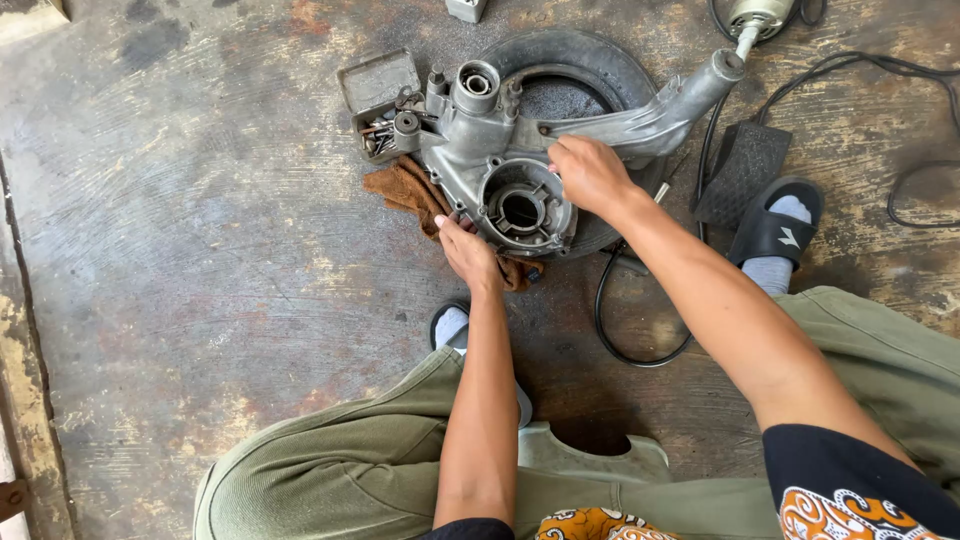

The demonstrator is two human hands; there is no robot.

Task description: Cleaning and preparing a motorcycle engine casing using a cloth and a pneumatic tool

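A stained, worn concrete floor (200, 250) fills the view, with black cables (640, 340) and a black foot pedal (742, 170) lying on it. A grey metal engine casing (500, 150) rests on a small tyre (580, 60) and a brown rag (405, 188). The right hand (590, 175) lies loosely curled on the casing's top, and the left hand (468, 252) presses its fingers at the lower edge.

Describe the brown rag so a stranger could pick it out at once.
Start at the grey metal engine casing lying on a tyre on the stained concrete floor. The brown rag pokes out from under the casing's lower left edge, just above the left hand. It is the only soft, crumpled, rust-brown thing among hard grey parts.
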